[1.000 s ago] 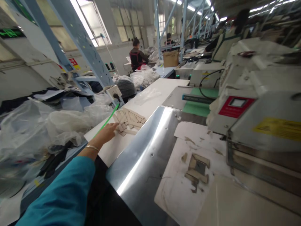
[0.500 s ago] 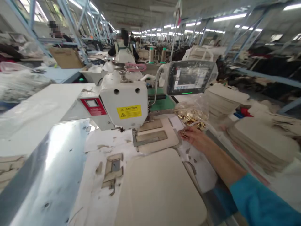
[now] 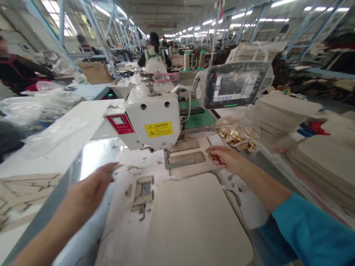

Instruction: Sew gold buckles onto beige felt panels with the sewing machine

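My right hand (image 3: 226, 159) is closed in a pinch on a small gold-coloured metal fitting (image 3: 212, 155), mostly hidden by the fingers. It hovers at the right edge of a beige panel (image 3: 191, 168) lying under a metal clamp frame (image 3: 180, 163) at the sewing machine (image 3: 154, 114). My left hand (image 3: 90, 188), blurred by motion, reaches in from the left over the shiny metal plate (image 3: 90, 159). Its fingers stretch out with nothing visible in them. A larger beige panel (image 3: 199, 218) lies in front, beside a small fabric-covered template with a square window (image 3: 142, 194).
Behind my right hand a clear plastic bag (image 3: 241, 135) holds several gold fittings. Stacked beige panels (image 3: 327, 166) stand on the right, below a plastic-wrapped control screen (image 3: 235, 87). Cut beige strips (image 3: 27, 192) lie at left. Other people work farther back.
My left hand has come into view from the lower left. My right hand has moved slightly left from beside the bag to the panel's edge, still holding the fitting. The camera view has shifted.
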A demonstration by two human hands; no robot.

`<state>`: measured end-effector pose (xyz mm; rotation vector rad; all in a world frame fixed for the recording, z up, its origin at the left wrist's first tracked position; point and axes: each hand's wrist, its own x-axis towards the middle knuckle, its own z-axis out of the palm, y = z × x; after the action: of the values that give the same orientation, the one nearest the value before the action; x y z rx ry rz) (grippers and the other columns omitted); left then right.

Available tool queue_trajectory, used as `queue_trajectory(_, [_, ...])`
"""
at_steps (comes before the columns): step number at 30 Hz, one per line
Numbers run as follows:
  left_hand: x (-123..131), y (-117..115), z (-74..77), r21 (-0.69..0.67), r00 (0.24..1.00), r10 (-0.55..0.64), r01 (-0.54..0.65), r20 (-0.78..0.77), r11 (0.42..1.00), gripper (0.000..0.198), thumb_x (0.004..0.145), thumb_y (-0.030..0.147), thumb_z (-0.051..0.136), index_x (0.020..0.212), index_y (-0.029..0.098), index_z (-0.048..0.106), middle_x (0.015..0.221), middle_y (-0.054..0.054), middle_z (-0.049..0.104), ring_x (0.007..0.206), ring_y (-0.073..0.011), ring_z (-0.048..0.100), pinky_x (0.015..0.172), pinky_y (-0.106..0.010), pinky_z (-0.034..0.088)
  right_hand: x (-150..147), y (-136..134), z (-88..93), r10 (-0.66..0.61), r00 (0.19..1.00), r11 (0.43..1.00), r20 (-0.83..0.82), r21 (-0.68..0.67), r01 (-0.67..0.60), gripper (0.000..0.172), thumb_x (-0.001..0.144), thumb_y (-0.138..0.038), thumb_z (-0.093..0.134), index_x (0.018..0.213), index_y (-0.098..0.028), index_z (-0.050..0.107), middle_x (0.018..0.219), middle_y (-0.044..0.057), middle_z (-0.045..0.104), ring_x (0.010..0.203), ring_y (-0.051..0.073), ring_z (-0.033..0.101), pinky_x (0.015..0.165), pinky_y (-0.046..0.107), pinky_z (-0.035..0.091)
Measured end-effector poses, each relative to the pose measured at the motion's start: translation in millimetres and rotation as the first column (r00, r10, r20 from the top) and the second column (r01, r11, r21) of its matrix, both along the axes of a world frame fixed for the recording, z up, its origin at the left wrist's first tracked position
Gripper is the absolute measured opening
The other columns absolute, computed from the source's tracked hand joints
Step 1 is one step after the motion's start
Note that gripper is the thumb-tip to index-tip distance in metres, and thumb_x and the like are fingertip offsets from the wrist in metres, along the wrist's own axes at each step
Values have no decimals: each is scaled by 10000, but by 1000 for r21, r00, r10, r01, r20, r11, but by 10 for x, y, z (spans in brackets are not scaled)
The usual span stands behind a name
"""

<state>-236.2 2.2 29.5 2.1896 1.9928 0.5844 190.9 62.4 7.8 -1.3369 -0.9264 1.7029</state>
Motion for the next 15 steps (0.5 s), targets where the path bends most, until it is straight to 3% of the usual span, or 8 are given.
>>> queue_trajectory(5, [1493,190,14,-187,929,-297,259,-219,948,215,957,262,372,1066,246,557,895,-93,713,748,-247,708,650,-346,563,-328,-6,-50,125,987,990,100,52,-131,240,754,-396,623,861,-196,546,605,-60,458,405,43,278,376,179,79])
queue_trajectory(7, [1895,263,3,-184,886,-377,337,-270,924,218,944,143,379,1066,205,548,918,-136,692,806,-265,712,641,-342,557,-408,-40,-41,143,969,980,203,109,-167,178,791,-368,543,868,-208,529,605,-60,445,408,54,272,388,191,99])
queue_trajectory(9, [2110,310,-18,-167,865,-407,373,-292,913,239,935,83,373,1076,164,547,921,-172,678,856,-283,712,649,-347,555,-450,-85,-27,136,916,938,378,249,-242,143,821,-306,454,888,-210,536,628,-37,474,453,87,357,413,206,210])
queue_trajectory(12, [2222,362,-55,-161,853,-443,413,-277,896,262,932,54,369,1097,133,556,915,-191,680,857,-273,715,654,-339,550,-470,-166,-14,0,691,768,723,443,-463,262,843,-198,390,1041,-179,560,794,53,611,683,172,559,600,267,392])
queue_trajectory(13, [2239,383,-64,-161,852,-451,422,-265,892,264,931,52,374,1100,130,561,912,-187,684,842,-265,716,649,-334,546,-472,-192,-11,-52,580,720,813,433,-542,305,849,-173,387,1106,-160,551,865,91,642,750,200,590,656,290,406])
queue_trajectory(15, [2271,431,-73,-169,858,-457,427,-236,888,247,939,71,389,1098,131,568,897,-170,693,804,-246,715,642,-323,538,-463,-223,0,-99,386,684,917,344,-643,352,862,-147,381,1183,-132,523,947,142,664,793,235,619,695,315,401])
